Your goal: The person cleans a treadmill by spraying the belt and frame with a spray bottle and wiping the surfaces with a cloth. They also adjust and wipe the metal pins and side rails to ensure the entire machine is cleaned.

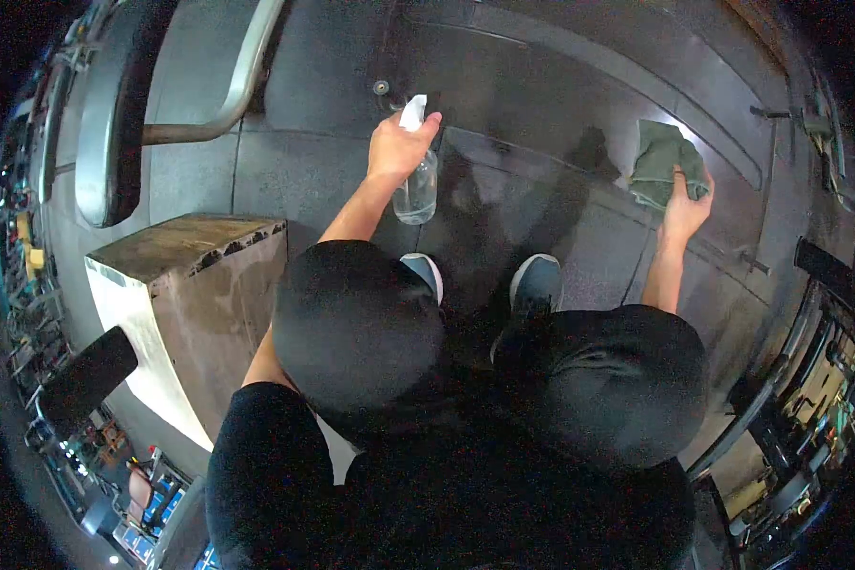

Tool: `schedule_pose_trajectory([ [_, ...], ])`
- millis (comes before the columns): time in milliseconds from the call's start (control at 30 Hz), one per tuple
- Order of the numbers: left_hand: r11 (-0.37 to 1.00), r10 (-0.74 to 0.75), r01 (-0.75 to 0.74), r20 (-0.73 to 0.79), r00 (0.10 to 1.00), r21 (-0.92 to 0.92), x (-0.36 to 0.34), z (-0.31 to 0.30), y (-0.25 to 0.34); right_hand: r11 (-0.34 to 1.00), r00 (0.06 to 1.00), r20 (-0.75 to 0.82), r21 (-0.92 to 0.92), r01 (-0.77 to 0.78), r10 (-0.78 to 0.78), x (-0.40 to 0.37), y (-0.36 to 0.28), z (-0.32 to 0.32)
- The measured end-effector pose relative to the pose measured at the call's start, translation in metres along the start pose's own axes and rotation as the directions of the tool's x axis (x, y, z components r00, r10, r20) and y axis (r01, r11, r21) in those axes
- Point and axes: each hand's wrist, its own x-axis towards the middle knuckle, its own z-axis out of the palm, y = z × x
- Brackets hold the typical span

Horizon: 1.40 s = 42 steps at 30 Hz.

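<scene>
Wrapped round the neck of a clear spray bottle (pixel 416 195) is my left hand (pixel 399 147), with the bottle's white spray head (pixel 414 112) showing above the fingers. The bottle is upright and holds clear liquid. Off to the right, my right hand (pixel 689 201) grips a folded grey-green cloth (pixel 663 161), thumb on top and the other fingers partly hidden. Beneath both hands lies a dark tiled floor (pixel 503 104).
A worn pale block (pixel 214 285) stands at my left, near a padded bar (pixel 114 114) on a metal frame (pixel 247 76). My shoes (pixel 539 280) are on the floor between my knees. Gym-like equipment (pixel 807 399) lines the right side.
</scene>
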Motion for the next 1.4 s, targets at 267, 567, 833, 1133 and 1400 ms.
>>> schedule_pose_trajectory([
  [267,0.993,0.061,-0.065,0.042,0.997,0.103,0.005,0.011,-0.017,0.996,0.997,0.019,-0.039,0.074,-0.074,-0.003,-0.006,0.008],
  [567,0.986,0.155,-0.164,0.2,0.967,0.027,-0.029,0.032,0.021,0.998,0.997,-0.049,-0.04,0.057,-0.059,-0.004,-0.01,-0.024],
  [833,0.97,0.222,-0.242,0.36,0.906,0.011,-0.032,0.066,0.052,0.998,0.995,-0.097,-0.066,0.018,-0.024,-0.026,-0.024,-0.055],
  [1133,0.912,0.373,-0.407,0.524,0.766,-0.055,-0.037,0.091,0.098,0.987,0.957,-0.278,-0.153,0.041,-0.083,-0.038,-0.013,-0.155],
  [1400,0.822,0.513,-0.554,0.597,0.618,-0.132,-0.044,0.142,0.157,0.971,0.895,-0.43,-0.239,0.012,-0.117,-0.05,-0.021,-0.212],
])
